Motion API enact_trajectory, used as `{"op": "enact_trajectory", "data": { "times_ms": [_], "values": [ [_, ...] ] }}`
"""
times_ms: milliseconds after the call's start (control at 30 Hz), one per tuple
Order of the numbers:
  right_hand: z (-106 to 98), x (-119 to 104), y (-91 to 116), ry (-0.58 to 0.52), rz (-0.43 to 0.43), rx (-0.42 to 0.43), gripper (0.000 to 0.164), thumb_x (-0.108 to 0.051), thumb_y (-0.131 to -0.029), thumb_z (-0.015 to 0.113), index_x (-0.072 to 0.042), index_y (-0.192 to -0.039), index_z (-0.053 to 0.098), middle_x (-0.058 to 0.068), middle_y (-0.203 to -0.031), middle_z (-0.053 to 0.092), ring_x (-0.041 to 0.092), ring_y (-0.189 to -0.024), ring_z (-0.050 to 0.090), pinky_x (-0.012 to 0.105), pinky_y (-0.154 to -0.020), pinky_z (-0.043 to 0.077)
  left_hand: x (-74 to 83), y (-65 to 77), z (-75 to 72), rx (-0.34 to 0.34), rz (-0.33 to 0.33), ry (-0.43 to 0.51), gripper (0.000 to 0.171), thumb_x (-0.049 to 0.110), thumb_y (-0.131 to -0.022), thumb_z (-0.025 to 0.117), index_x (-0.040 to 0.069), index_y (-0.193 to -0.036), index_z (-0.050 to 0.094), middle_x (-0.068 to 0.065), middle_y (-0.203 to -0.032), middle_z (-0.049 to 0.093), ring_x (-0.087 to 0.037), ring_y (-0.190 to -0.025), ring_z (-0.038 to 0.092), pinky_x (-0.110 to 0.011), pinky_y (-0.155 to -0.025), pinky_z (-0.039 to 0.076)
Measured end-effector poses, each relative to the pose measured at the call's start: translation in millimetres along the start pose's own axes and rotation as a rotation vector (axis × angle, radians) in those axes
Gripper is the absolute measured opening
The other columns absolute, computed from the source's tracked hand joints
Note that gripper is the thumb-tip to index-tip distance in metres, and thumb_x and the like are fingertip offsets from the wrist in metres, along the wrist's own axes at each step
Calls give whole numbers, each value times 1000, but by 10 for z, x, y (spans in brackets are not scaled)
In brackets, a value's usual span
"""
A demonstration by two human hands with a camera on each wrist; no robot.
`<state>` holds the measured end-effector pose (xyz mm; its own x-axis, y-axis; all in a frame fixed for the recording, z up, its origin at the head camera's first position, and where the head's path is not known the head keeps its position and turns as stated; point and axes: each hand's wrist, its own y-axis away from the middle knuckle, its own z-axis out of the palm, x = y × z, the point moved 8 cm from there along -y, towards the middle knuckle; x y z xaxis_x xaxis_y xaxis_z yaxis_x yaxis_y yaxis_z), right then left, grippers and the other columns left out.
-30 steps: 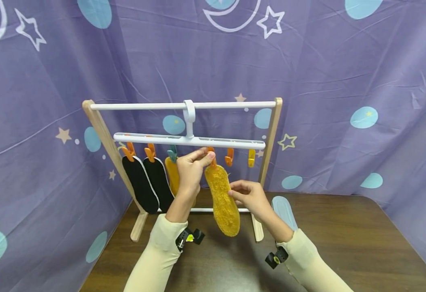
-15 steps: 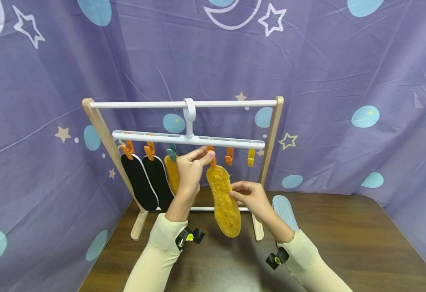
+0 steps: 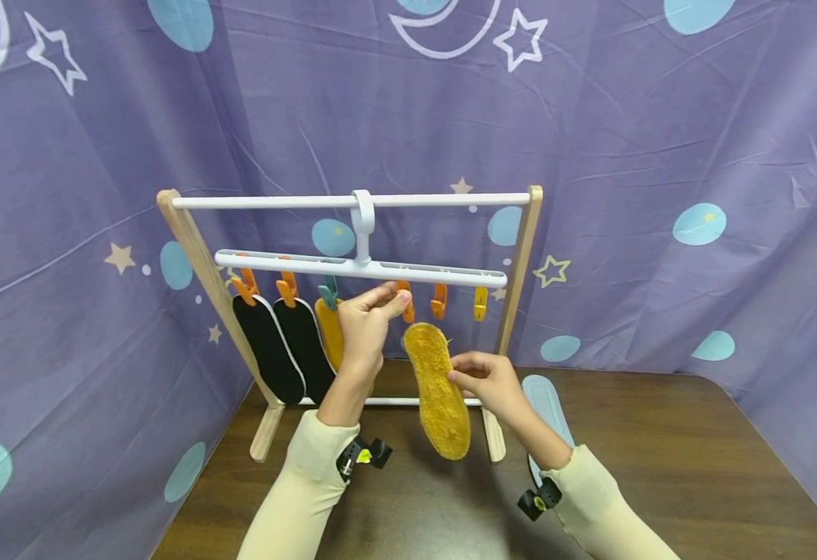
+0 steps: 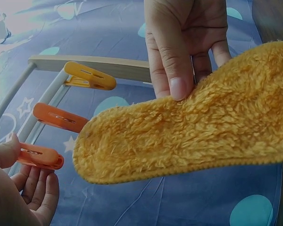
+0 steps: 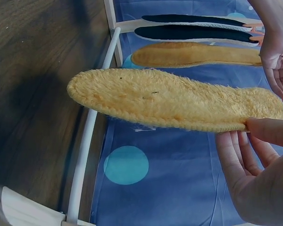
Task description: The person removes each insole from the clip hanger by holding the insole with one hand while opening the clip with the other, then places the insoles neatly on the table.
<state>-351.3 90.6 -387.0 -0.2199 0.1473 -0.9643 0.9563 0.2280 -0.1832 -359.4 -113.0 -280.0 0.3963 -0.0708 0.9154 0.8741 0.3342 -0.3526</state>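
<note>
My left hand [image 3: 365,328] pinches an orange clothespin [image 4: 37,155] that hangs from the white hanger bar [image 3: 422,272]. Just below and to the right of that clothespin is a fuzzy mustard-yellow insole [image 3: 440,395], its narrow end apart from the clip's tip. My right hand [image 3: 487,381] holds the insole by its right edge, thumb on the fluffy face. In the right wrist view the insole [image 5: 165,99] stretches across the middle, with the left hand at the upper right. Another yellow insole [image 3: 329,330] hangs from a teal clothespin [image 3: 328,292], partly hidden behind my left hand.
Two black insoles [image 3: 267,350] hang from orange clothespins at the left. An orange clothespin [image 3: 439,302] and a yellow one [image 3: 480,304] hang at the right. The wooden rack [image 3: 517,272] stands on a brown table [image 3: 660,451]. A light blue insole [image 3: 547,404] lies behind the right forearm.
The yellow insole has moved down and to the right with my right hand, leaving a gap below the orange clothespin. My left hand stays on that clothespin.
</note>
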Motion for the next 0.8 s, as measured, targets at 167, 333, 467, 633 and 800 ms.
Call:
{"op": "enact_trajectory", "data": {
  "times_ms": [167,333,467,633,800],
  "values": [
    [-69,14,17,47,-3,14,20,-8,-93,74,4,-109,74,21,-101,76,7,-79,70,29,-68,62,-13,-2,1,-2,-7,7,25,-2,-82,81,-13,-104,75,-1,-81,76,-3,-71,67,-18,-76,55],
    [-119,47,21,71,-1,20,19,-7,-92,74,4,-107,75,19,-99,77,6,-77,69,31,-66,62,-8,5,-3,-1,-10,8,26,-3,-82,81,-13,-105,74,-2,-81,77,-3,-71,68,-17,-76,55],
    [-159,78,28,81,8,23,18,-7,-92,74,4,-106,75,19,-99,77,7,-78,69,33,-66,62,-9,5,-1,-1,-7,7,27,-2,-82,82,-13,-105,74,-3,-82,77,-3,-71,68,-17,-75,55],
    [-209,123,39,63,21,24,17,-7,-91,75,4,-105,75,20,-99,76,10,-78,68,27,-66,58,-5,7,-2,0,-3,9,26,-2,-82,82,-13,-104,75,-3,-83,77,-3,-71,68,-17,-75,55],
    [-267,162,62,60,33,19,18,-8,-91,75,4,-105,75,19,-99,76,10,-80,68,24,-67,57,-9,10,-2,-6,-2,14,26,-1,-82,82,-12,-104,75,-4,-80,77,-4,-69,68,-18,-75,56]
  ]
}}
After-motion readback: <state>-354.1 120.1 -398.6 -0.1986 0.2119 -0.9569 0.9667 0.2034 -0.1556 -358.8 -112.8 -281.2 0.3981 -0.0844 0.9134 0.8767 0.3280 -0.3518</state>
